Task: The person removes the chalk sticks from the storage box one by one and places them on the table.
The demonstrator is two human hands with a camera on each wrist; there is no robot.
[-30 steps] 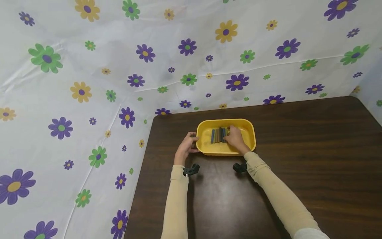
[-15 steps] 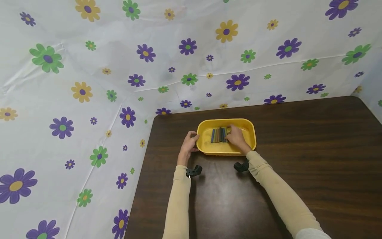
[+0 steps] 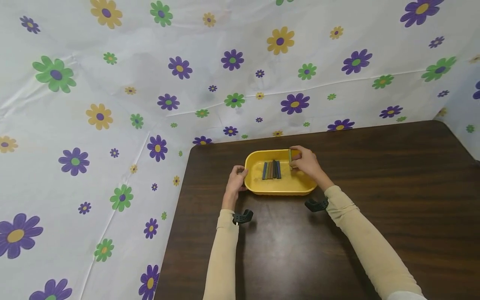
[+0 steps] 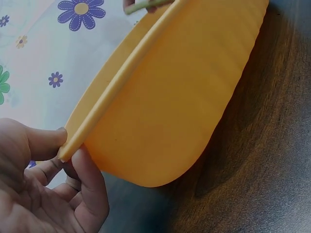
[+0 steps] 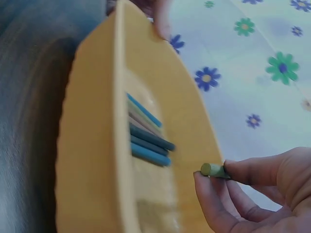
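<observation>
My left hand [image 3: 235, 180] pinches the left end of a yellow plastic tub [image 3: 281, 193], thumb over the rim and fingers beneath it in the left wrist view. Between the thumb and fingers of my right hand [image 3: 308, 162] is a green crayon [image 5: 214, 170], lifted over the right part of the tub. It stands nearly lengthwise to the head view, its flat round end showing in the right wrist view. Several other crayons [image 3: 271, 170], blue, brown, olive and dark, lie side by side on the tub's floor, left of the right hand.
The tub stands on a dark wood-grain table [image 3: 375, 166], near its back edge. A white sheet with printed flowers [image 3: 232, 100] hangs behind the table and along its left side. Each wrist wears a black camera mount [image 3: 243, 217].
My right hand has lifted the green crayon from the right end of the row and moved up and right with it. The left hand keeps its grip on the tub.
</observation>
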